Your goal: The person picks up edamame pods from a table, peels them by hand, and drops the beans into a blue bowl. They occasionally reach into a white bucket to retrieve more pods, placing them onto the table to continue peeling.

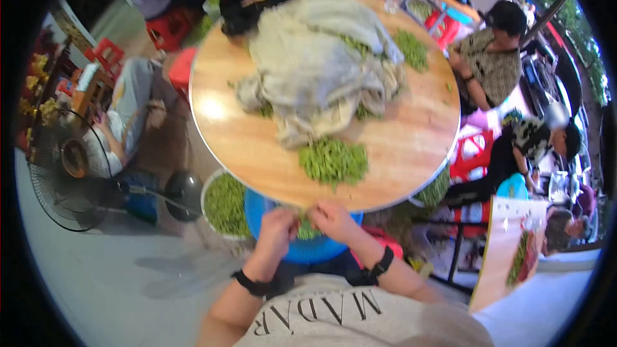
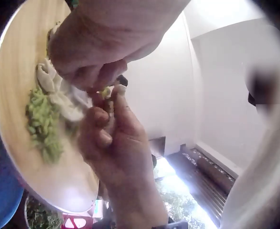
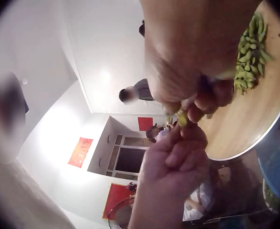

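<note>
Over the rim of a blue basin (image 1: 308, 254), my left hand (image 1: 277, 228) and right hand (image 1: 334, 220) meet fingertip to fingertip. A small yellow-green pod (image 3: 182, 118) is pinched between them, mostly covered by fingers. In the left wrist view my left hand (image 2: 106, 43) is above my right hand (image 2: 125, 152), with the pod (image 2: 105, 92) between. The right wrist view has my right hand (image 3: 192, 62) above and my left (image 3: 171, 167) below, fingers curled. A pile of green pods (image 1: 334, 162) lies on the round table (image 1: 411, 148) just beyond the hands.
A large pale cloth (image 1: 321, 71) covers the table's middle, with more greens (image 1: 411, 50) beside it. A tub of greens (image 1: 225, 205) stands left of the basin, near a standing fan (image 1: 74, 160). Several people sit around, one (image 1: 491, 58) at the table's right.
</note>
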The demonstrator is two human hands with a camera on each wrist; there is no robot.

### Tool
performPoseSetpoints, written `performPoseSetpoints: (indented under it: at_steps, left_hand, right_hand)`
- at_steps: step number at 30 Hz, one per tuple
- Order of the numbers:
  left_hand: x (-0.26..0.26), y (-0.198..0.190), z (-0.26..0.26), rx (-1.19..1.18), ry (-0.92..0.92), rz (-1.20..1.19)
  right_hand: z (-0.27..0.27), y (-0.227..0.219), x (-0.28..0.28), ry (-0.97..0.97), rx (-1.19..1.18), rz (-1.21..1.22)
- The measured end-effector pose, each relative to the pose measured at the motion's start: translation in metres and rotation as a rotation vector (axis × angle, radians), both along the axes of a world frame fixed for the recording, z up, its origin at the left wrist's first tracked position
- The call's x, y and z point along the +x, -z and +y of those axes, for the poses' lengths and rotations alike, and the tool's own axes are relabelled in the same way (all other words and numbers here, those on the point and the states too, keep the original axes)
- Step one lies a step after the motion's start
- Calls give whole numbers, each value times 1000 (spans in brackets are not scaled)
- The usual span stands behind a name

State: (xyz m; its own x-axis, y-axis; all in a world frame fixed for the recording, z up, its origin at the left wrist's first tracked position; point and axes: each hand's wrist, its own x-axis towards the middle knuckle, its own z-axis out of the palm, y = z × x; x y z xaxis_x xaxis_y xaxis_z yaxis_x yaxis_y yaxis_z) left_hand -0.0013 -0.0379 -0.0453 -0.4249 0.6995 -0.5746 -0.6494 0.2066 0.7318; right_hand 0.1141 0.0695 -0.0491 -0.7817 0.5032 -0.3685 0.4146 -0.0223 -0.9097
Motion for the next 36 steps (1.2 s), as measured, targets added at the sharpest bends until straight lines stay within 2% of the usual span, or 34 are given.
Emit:
performPoseSetpoints:
  at_steps: [2,3,4,7,9,12,14,15,18,21,23,25,26,29,31,34,36]
  left_hand:
    - [7,3,-4,-35,48,132]
    - [11,9,-6,-71,73,220]
    - [14,12,-7,-71,88,203]
    - [11,9,-13,-45,143,69]
    - [9,16,-18,-76,150,-68]
    - [12,26,-25,-138,193,-117]
    - [11,40,-27,-191,255,12]
    - [11,46,-28,-241,284,78]
    - [17,49,-29,-383,298,230]
    - [22,59,-30,-418,260,340]
    - [28,79,-29,-334,117,197]
    - [32,61,-18,-367,132,139]
    - [31,68,-20,-300,116,59]
    - [34,58,-13,-332,126,-95]
    - [33,66,-11,-349,167,-94]
    - [35,74,-12,-390,254,29]
    - [34,77,-14,-465,284,199]
  right_hand:
    - [4,19,4,-56,157,-18]
    - [4,12,3,-22,212,23]
    - [3,6,4,13,253,49]
    - [7,14,6,-77,-46,138]
    - [14,10,10,-172,-123,93]
    - [10,29,18,-238,-281,55]
    - [8,37,17,-248,-341,44]
    - [8,41,18,-284,-250,8]
    - [0,73,22,-217,-100,-63]
    - [-7,98,25,-139,505,91]
    - [-11,74,23,-137,106,119]
    - [-15,78,24,-56,112,42]
    - [-10,76,25,-64,-114,-38]
    - [-15,91,39,-36,-298,59]
    - [-9,97,37,-20,-398,136]
    - [-5,102,34,-32,-416,19]
    - [-2,107,34,-83,-279,-29]
